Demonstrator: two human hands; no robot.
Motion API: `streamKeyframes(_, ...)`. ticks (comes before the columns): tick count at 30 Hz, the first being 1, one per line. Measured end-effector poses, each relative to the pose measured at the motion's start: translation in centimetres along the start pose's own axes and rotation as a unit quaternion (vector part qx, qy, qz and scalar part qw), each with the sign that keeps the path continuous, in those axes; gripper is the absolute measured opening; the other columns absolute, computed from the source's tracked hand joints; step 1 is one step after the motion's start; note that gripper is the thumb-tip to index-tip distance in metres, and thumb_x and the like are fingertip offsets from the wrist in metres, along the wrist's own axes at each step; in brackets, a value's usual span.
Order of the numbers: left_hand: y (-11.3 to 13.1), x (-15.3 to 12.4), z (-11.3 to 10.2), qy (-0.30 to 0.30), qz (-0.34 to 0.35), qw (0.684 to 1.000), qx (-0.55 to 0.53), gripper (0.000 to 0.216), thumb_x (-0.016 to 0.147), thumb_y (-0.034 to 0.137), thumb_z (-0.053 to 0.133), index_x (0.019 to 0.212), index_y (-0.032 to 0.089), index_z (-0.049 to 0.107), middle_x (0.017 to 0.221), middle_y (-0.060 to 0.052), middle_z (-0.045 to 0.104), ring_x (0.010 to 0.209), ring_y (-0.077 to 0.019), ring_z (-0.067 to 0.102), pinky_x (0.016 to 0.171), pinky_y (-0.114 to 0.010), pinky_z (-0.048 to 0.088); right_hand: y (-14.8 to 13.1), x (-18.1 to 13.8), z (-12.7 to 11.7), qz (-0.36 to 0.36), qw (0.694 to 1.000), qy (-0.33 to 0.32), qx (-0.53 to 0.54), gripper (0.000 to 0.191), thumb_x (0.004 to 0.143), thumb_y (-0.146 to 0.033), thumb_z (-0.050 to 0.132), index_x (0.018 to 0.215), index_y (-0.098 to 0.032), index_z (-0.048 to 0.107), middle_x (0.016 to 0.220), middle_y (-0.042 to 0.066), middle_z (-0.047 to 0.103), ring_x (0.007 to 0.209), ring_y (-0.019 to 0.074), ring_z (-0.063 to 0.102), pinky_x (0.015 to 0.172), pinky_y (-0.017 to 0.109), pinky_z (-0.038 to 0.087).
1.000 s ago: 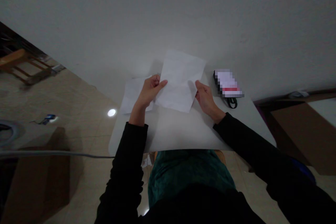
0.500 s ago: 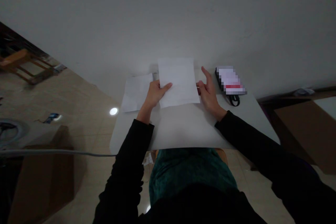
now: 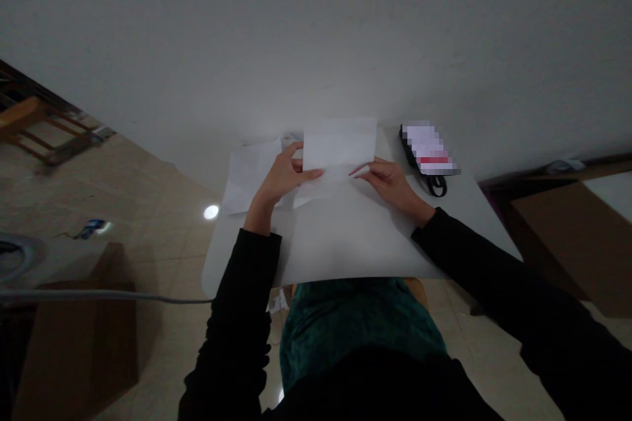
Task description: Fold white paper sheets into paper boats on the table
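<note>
Between my two hands is a sheet of white paper (image 3: 340,141), raised over the tabletop with its lower part bent. My left hand (image 3: 284,174) pinches its left side, thumb on the near face and fingers behind. At the lower right, my right hand (image 3: 388,183) grips the paper's edge between thumb and fingers, and a small corner of it curls there. Another white sheet (image 3: 251,174) lies flat on the table to the left, partly covered by my left hand. What lies behind the raised paper is hidden.
The white table (image 3: 345,243) stands against a grey wall. A dark-cased item with a blurred face (image 3: 429,148) and a black loop lies at the right. Cardboard boxes flank the table, a grey cable (image 3: 123,296) runs in from the left, and a wooden stool (image 3: 39,125) stands far left.
My right hand has closed on the paper's right edge; before, its index finger was raised. The sheet was flat-faced and now bends along its lower part. My left hand moved slightly left.
</note>
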State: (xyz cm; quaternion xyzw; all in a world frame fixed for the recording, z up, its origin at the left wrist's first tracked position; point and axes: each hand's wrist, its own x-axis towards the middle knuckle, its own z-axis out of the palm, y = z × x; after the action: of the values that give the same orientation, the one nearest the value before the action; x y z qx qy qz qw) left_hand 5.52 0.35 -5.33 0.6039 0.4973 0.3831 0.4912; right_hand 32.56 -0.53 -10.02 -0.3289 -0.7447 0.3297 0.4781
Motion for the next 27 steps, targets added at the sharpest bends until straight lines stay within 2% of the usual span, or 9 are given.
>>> streamKeyframes(3,0.8,-0.2,0.2,0.042,0.021,0.999,0.016,0.115,0.062,0.048,0.093,0.156,0.031,0.029,0.116,-0.012,0.075,0.099,-0.0282,0.075,0.079,-0.038,0.061,0.0,0.2,0.1,0.028,0.999,0.037,0.01,0.038,0.093,-0.058,0.064,0.079,-0.025,0.075,0.083,0.003,0.069,0.081,0.0207,0.067,0.081,0.041,0.057)
streamKeyframes(7,1.4,0.0,0.7,0.047,0.048,0.998,0.016,0.068,0.086,0.072,0.062,0.137,0.026,0.056,0.133,-0.014,0.068,0.116,-0.0274,0.069,0.085,-0.037,0.059,-0.5,0.6,0.3,0.092,0.984,0.11,0.101,0.045,0.089,-0.065,0.066,0.07,-0.023,0.067,0.071,-0.001,0.056,0.069,0.0157,0.058,0.075,0.036,0.057)
streamKeyframes(9,1.4,0.2,0.5,0.041,0.028,0.999,0.004,0.069,0.094,0.077,0.036,0.121,0.022,0.068,0.133,-0.014,0.068,0.12,-0.0265,0.067,0.089,-0.037,0.058,-0.8,0.7,0.0,0.112,0.98,0.12,0.115,0.05,0.087,-0.067,0.066,0.065,-0.022,0.062,0.066,-0.002,0.049,0.063,0.0132,0.051,0.069,0.032,0.053)
streamKeyframes(11,1.4,0.2,0.2,0.044,0.016,0.999,0.011,0.077,0.096,0.078,0.023,0.11,0.021,0.073,0.134,-0.014,0.069,0.124,-0.0261,0.065,0.094,-0.039,0.056,-1.1,0.7,-0.5,0.125,0.984,0.08,0.099,0.051,0.086,-0.067,0.067,0.065,-0.021,0.063,0.065,-0.002,0.051,0.062,0.0121,0.048,0.064,0.03,0.047)
streamKeyframes(13,1.4,0.0,-0.2,0.027,0.034,0.999,0.015,0.076,0.094,0.081,0.03,0.099,0.02,0.076,0.137,-0.013,0.068,0.127,-0.0268,0.063,0.098,-0.04,0.054,-1.3,0.8,-0.9,0.139,0.986,0.0,0.089,0.05,0.086,-0.066,0.068,0.067,-0.02,0.067,0.066,-0.002,0.056,0.062,0.0123,0.048,0.061,0.029,0.041)
streamKeyframes(17,1.6,-0.6,-0.3,-0.091,0.058,0.994,0.021,0.062,0.085,0.077,0.058,0.089,0.019,0.08,0.133,-0.015,0.071,0.122,-0.0283,0.066,0.102,-0.041,0.052,-1.5,0.9,-1.4,0.141,0.98,-0.111,0.08,0.048,0.085,-0.065,0.069,0.071,-0.019,0.072,0.068,0.0,0.061,0.062,0.0134,0.05,0.058,0.029,0.035)
streamKeyframes(19,1.6,-0.6,0.1,-0.12,0.062,0.989,0.051,0.051,0.085,0.069,0.066,0.09,0.02,0.081,0.13,-0.013,0.073,0.121,-0.0281,0.066,0.104,-0.042,0.051,-1.7,0.9,-1.5,0.129,0.981,-0.122,0.071,0.047,0.085,-0.064,0.069,0.072,-0.019,0.073,0.07,0.0,0.063,0.064,0.0137,0.051,0.058,0.028,0.036)
streamKeyframes(23,1.2,-0.1,1.4,-0.052,0.073,0.994,0.06,0.038,0.077,0.056,0.079,0.089,0.02,0.08,0.129,-0.012,0.072,0.12,-0.0267,0.066,0.104,-0.041,0.051,-2.3,1.0,-1.7,0.104,0.984,-0.123,0.072,0.044,0.087,-0.061,0.068,0.074,-0.02,0.074,0.08,0.003,0.068,0.071,0.0151,0.056,0.063,0.028,0.041)
streamKeyframes(27,0.8,0.0,2.3,-0.075,0.081,0.994,0.008,0.033,0.076,0.05,0.082,0.079,0.017,0.077,0.113,-0.01,0.074,0.103,-0.0211,0.069,0.091,-0.034,0.054,-2.7,1.1,-1.9,0.102,0.984,-0.122,0.081,0.043,0.087,-0.06,0.069,0.075,-0.02,0.074,0.082,0.003,0.068,0.073,0.0157,0.058,0.065,0.029,0.041)
